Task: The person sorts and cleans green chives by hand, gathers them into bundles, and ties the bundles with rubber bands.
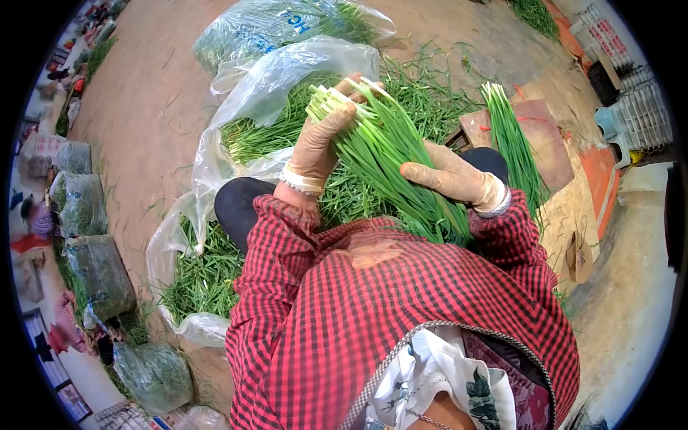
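Note:
My left hand (326,140), in a pale glove, is wrapped round the white-stem end of a bunch of long green stalks (380,147). Lower down, my right hand (451,175), gloved too, presses against the leafy part from the right, its thumb lying over the leaves. The bunch slants across the front of my body, white ends at upper left. A second bunch (509,136) lies on a reddish board (548,143) to the right. Beneath my hands is an open clear plastic bag (215,140) with more green stalks in it.
Loose leaves (430,93) cover the ground ahead. A filled plastic bag (279,32) lies beyond. Several filled bags (100,276) line the left side, with people near them. Crates (641,111) and a blue-grey container (609,123) stand at the right.

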Demonstrator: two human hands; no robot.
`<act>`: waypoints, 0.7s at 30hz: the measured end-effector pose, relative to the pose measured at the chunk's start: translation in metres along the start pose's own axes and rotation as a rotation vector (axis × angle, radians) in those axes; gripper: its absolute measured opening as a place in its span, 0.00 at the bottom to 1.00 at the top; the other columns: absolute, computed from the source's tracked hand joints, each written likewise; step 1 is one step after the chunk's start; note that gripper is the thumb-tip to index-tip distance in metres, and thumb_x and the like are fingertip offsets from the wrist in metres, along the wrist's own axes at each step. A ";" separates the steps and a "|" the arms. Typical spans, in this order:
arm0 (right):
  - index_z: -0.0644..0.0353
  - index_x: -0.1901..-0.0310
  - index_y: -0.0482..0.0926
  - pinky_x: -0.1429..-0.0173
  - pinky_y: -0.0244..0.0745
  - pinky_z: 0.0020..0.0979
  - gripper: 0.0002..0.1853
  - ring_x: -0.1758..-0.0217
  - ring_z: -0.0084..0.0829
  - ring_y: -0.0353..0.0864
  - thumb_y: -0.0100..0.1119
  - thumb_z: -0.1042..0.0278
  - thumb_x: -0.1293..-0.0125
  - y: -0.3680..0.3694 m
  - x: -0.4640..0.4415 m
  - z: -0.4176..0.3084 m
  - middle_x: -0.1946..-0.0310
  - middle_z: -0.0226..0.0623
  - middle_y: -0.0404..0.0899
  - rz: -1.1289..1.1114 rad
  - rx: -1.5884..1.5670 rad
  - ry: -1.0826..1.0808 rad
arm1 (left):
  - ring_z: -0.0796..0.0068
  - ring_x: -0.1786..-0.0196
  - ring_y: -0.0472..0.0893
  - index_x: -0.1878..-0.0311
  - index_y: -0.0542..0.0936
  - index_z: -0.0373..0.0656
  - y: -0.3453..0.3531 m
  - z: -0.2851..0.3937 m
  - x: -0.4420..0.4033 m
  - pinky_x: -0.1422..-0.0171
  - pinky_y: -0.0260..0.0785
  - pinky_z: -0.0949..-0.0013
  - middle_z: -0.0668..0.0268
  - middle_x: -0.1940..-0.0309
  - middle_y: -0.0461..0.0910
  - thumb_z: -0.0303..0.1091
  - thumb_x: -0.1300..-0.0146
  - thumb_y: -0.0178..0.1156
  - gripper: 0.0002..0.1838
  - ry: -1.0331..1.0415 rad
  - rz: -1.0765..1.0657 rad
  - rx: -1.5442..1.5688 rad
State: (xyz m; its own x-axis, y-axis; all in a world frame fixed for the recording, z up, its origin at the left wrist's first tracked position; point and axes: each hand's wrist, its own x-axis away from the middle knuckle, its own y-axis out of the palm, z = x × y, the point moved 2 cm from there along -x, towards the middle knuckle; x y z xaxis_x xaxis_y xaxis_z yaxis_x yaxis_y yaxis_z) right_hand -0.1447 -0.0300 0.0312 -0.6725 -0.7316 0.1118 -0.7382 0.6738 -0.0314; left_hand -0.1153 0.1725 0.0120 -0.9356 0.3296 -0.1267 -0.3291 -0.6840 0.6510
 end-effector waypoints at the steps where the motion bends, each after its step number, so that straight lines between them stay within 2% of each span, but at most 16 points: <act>1: 0.65 0.33 0.62 0.38 0.66 0.31 0.33 0.41 0.28 0.70 0.52 0.48 0.29 0.001 -0.002 0.000 0.43 0.39 0.73 0.000 -0.004 -0.001 | 0.60 0.33 0.68 0.29 0.56 0.37 0.001 0.001 0.000 0.28 0.59 0.58 0.50 0.34 0.66 0.44 0.42 0.65 0.43 -0.003 0.002 -0.003; 3: 0.64 0.38 0.69 0.44 0.70 0.31 0.29 0.49 0.27 0.75 0.50 0.47 0.28 0.004 -0.006 0.005 0.51 0.38 0.78 -0.117 0.037 0.167 | 0.60 0.33 0.67 0.30 0.58 0.36 0.002 0.003 0.002 0.28 0.59 0.59 0.50 0.33 0.65 0.45 0.46 0.66 0.45 -0.030 0.005 -0.019; 4: 0.64 0.42 0.72 0.48 0.72 0.31 0.28 0.54 0.27 0.76 0.48 0.44 0.28 0.009 -0.010 0.011 0.57 0.38 0.80 -0.116 0.032 0.116 | 0.60 0.33 0.67 0.30 0.58 0.36 0.003 0.005 0.003 0.28 0.59 0.59 0.50 0.33 0.65 0.45 0.46 0.66 0.45 -0.028 0.009 -0.020; 7: 0.64 0.42 0.72 0.47 0.72 0.31 0.31 0.52 0.28 0.76 0.48 0.41 0.30 0.013 -0.017 0.008 0.56 0.38 0.80 -0.193 -0.016 0.229 | 0.62 0.43 0.77 0.31 0.60 0.33 0.009 0.011 0.005 0.33 0.66 0.59 0.56 0.49 0.79 0.42 0.47 0.65 0.43 -0.033 -0.040 0.110; 8: 0.65 0.42 0.71 0.45 0.71 0.31 0.35 0.50 0.29 0.76 0.50 0.37 0.33 0.007 -0.023 0.011 0.55 0.40 0.79 -0.193 0.057 0.219 | 0.65 0.52 0.80 0.33 0.63 0.31 0.008 0.011 0.000 0.40 0.71 0.59 0.62 0.63 0.81 0.39 0.45 0.62 0.38 0.039 -0.061 0.162; 9: 0.65 0.40 0.70 0.41 0.70 0.31 0.38 0.45 0.31 0.75 0.53 0.35 0.35 -0.003 -0.025 0.002 0.50 0.43 0.78 -0.123 0.179 0.157 | 0.65 0.52 0.80 0.33 0.63 0.31 0.006 0.014 -0.004 0.40 0.71 0.59 0.62 0.63 0.81 0.39 0.45 0.62 0.38 0.038 -0.066 0.158; 10: 0.66 0.38 0.68 0.38 0.68 0.32 0.37 0.41 0.33 0.73 0.55 0.39 0.35 -0.013 -0.025 -0.018 0.46 0.44 0.75 0.071 0.426 0.012 | 0.65 0.54 0.81 0.35 0.64 0.29 0.006 0.022 -0.009 0.43 0.73 0.61 0.61 0.63 0.82 0.35 0.44 0.62 0.35 0.032 -0.051 0.096; 12: 0.67 0.36 0.66 0.37 0.68 0.32 0.33 0.39 0.33 0.71 0.57 0.49 0.32 -0.043 -0.042 -0.049 0.43 0.43 0.74 0.280 0.255 -0.236 | 0.70 0.58 0.82 0.41 0.71 0.29 0.015 0.038 -0.016 0.47 0.74 0.67 0.60 0.63 0.83 0.31 0.43 0.62 0.27 -0.012 -0.028 -0.050; 13: 0.68 0.37 0.67 0.36 0.68 0.32 0.34 0.39 0.34 0.72 0.59 0.48 0.35 -0.049 -0.049 -0.085 0.43 0.46 0.73 0.252 0.381 -0.369 | 0.70 0.58 0.82 0.41 0.71 0.29 0.027 0.048 -0.022 0.47 0.74 0.67 0.60 0.63 0.83 0.31 0.43 0.62 0.27 -0.015 -0.037 -0.054; 14: 0.69 0.37 0.67 0.36 0.67 0.32 0.36 0.38 0.35 0.72 0.61 0.47 0.37 -0.053 -0.055 -0.123 0.42 0.49 0.73 0.222 0.506 -0.499 | 0.69 0.58 0.82 0.41 0.71 0.31 0.039 0.055 -0.027 0.48 0.74 0.67 0.61 0.63 0.82 0.33 0.43 0.62 0.27 -0.044 -0.038 -0.254; 15: 0.66 0.39 0.69 0.42 0.72 0.32 0.30 0.46 0.33 0.77 0.60 0.51 0.35 -0.056 -0.060 -0.153 0.47 0.47 0.77 0.265 0.870 -0.630 | 0.69 0.57 0.82 0.41 0.71 0.33 0.048 0.059 -0.033 0.49 0.74 0.66 0.62 0.64 0.82 0.35 0.43 0.62 0.27 -0.069 -0.040 -0.454; 16: 0.64 0.40 0.70 0.45 0.74 0.32 0.27 0.50 0.32 0.80 0.60 0.54 0.34 -0.048 -0.060 -0.174 0.49 0.46 0.78 0.283 1.057 -0.689 | 0.74 0.61 0.83 0.49 0.78 0.38 0.049 0.057 -0.040 0.51 0.75 0.71 0.62 0.64 0.84 0.30 0.45 0.66 0.19 -0.029 -0.061 -0.448; 17: 0.62 0.41 0.70 0.48 0.77 0.32 0.25 0.55 0.31 0.83 0.60 0.56 0.33 -0.040 -0.060 -0.194 0.52 0.45 0.80 0.313 1.241 -0.754 | 0.74 0.61 0.83 0.49 0.78 0.38 0.054 0.058 -0.049 0.52 0.75 0.71 0.62 0.64 0.84 0.29 0.45 0.66 0.18 0.017 -0.061 -0.460; 18: 0.64 0.43 0.71 0.52 0.78 0.32 0.22 0.60 0.30 0.82 0.59 0.59 0.33 -0.014 -0.052 -0.209 0.56 0.43 0.80 0.049 1.011 -0.553 | 0.74 0.61 0.83 0.50 0.79 0.38 0.057 0.058 -0.057 0.52 0.76 0.71 0.62 0.64 0.84 0.29 0.45 0.66 0.18 0.074 -0.043 -0.468; 20: 0.69 0.42 0.69 0.45 0.72 0.33 0.30 0.51 0.35 0.76 0.61 0.53 0.38 0.012 -0.068 -0.207 0.51 0.48 0.76 -0.084 1.133 -0.314 | 0.74 0.61 0.83 0.52 0.79 0.39 0.059 0.060 -0.065 0.53 0.76 0.72 0.62 0.64 0.84 0.27 0.45 0.66 0.17 0.153 0.007 -0.492; 21: 0.72 0.39 0.68 0.34 0.66 0.34 0.40 0.36 0.42 0.71 0.65 0.44 0.43 0.010 -0.086 -0.185 0.41 0.56 0.71 0.042 1.494 -0.264 | 0.74 0.61 0.83 0.52 0.79 0.39 0.057 0.062 -0.067 0.54 0.76 0.72 0.62 0.64 0.84 0.27 0.46 0.66 0.16 0.181 0.042 -0.490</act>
State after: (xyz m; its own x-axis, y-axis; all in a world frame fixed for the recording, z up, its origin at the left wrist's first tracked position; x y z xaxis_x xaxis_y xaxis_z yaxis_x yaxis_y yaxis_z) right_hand -0.0849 0.0591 0.2054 -0.5638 -0.8214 -0.0858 0.0161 0.0930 -0.9955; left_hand -0.0633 0.1514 0.1037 -0.9420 0.2073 -0.2641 -0.2717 -0.9328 0.2369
